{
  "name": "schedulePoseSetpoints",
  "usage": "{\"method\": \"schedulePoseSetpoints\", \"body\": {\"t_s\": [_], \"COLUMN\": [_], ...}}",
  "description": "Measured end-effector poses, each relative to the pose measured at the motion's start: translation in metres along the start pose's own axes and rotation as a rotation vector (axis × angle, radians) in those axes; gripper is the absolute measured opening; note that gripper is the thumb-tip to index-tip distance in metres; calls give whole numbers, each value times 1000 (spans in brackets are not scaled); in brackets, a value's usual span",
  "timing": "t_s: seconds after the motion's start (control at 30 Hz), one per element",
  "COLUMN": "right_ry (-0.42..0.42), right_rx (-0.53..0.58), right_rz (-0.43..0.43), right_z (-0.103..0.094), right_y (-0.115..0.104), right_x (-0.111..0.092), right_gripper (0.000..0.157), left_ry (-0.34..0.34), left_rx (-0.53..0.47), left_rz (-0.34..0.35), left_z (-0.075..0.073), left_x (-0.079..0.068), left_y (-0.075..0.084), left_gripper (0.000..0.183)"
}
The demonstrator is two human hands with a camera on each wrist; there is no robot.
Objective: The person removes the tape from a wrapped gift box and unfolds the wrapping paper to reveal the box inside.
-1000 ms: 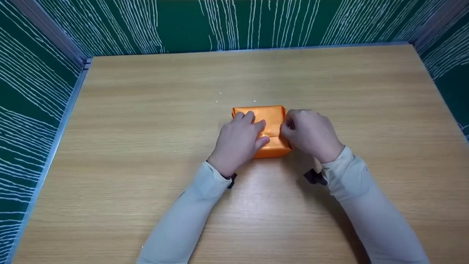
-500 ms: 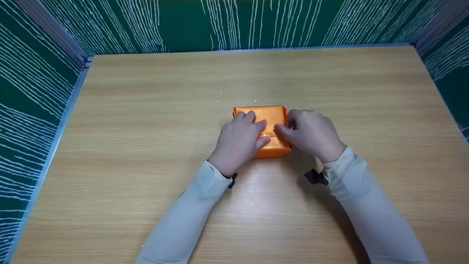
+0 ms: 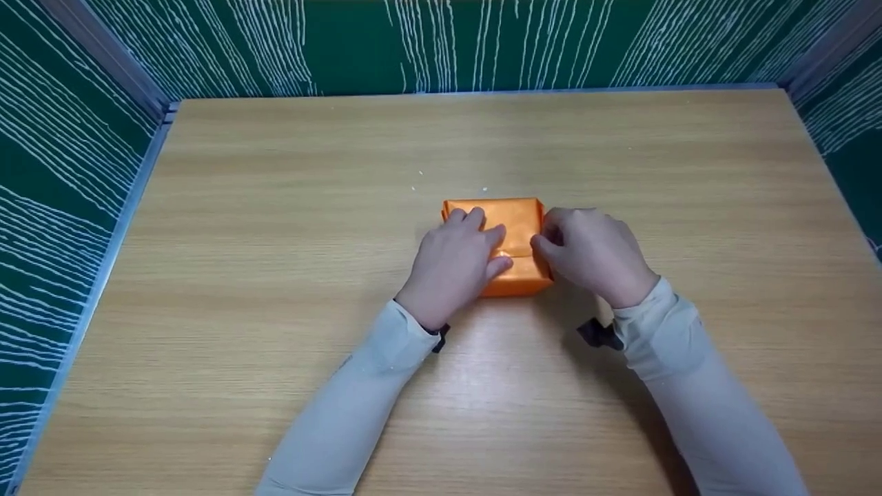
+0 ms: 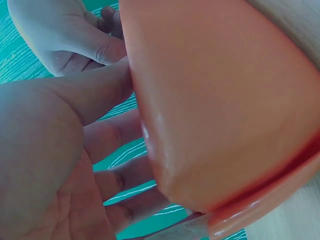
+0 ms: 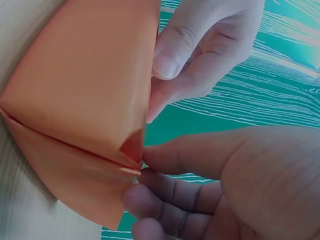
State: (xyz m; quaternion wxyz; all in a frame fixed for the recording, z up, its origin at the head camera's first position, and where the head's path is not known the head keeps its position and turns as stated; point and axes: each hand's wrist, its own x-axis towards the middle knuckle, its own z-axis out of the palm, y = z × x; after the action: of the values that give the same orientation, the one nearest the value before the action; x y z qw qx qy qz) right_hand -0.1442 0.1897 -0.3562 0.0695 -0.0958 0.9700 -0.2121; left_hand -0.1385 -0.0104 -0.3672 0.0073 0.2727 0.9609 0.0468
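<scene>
A box-shaped package wrapped in shiny orange paper (image 3: 517, 220) lies near the middle of the wooden table. Spread fingers of my left hand (image 3: 451, 258) rest on its top, toward the left side. At the right end, my right hand (image 3: 596, 248) has its thumb on the top edge and its fingers curled lower down. Up close in the right wrist view, thumb and fingers pinch the folded paper edge (image 5: 132, 167), with a loose flap (image 5: 80, 182) below. A clear, tape-like strip (image 4: 180, 230) shows beside the package in the left wrist view.
The wooden table (image 3: 289, 207) is bordered by green panels (image 3: 351, 48) with white streaks at the back and both sides. Several tiny white specks (image 3: 484, 189) lie behind the package. A dark band sits at each wrist, by the light sleeves.
My right thumb reached a little farther over the package top half a second ago and is now back at its right edge. My left hand keeps its place; the whole view has shifted slightly.
</scene>
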Motion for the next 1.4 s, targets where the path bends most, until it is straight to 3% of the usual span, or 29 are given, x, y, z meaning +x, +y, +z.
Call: {"method": "schedulePoseSetpoints", "body": {"t_s": [0.4,1.2,1.3,1.4], "right_ry": [14,-22,-14,41], "right_rx": [-32,-56,-54,-32], "right_rz": [-57,38,58,83], "right_z": [-3,-14,-17,-20], "right_y": [1,11,13,13], "right_x": [0,-3,-3,-2], "right_gripper": [18,19,23,37], "left_ry": [32,18,34,42], "left_rx": [-14,-21,-7,-4], "left_rz": [2,-5,1,7], "left_z": [2,1,0,0], "left_x": [-1,-1,-1,-1], "left_y": [-2,0,0,0], "left_gripper": [45,46,44,42]}}
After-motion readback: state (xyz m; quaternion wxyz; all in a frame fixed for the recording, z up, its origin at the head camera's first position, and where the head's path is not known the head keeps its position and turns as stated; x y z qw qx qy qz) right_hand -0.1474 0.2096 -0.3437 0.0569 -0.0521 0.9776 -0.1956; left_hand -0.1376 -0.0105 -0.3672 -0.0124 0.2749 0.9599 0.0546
